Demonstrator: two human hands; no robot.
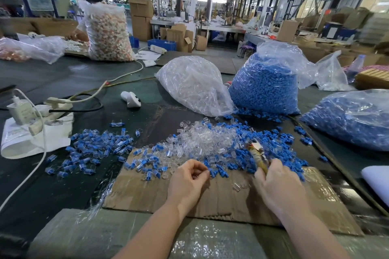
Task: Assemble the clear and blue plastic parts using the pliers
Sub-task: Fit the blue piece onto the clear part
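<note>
My left hand (189, 176) pinches a small clear part with a blue piece at its fingertips, just above the cardboard sheet (147, 193). My right hand (277, 187) grips the yellow-handled pliers (257, 154), whose blurred jaws point up into the pile. A heap of loose clear parts (202, 141) lies ahead of both hands. Loose blue parts (273, 147) spread to its right. Assembled clear-and-blue pieces (94, 149) are scattered on the left.
A bag of clear parts (193, 86) and two bags of blue parts (265, 86) (353, 118) stand behind the pile. A power strip with cables (56, 105) and a white bottle (21, 111) sit at left. A person works at the far left.
</note>
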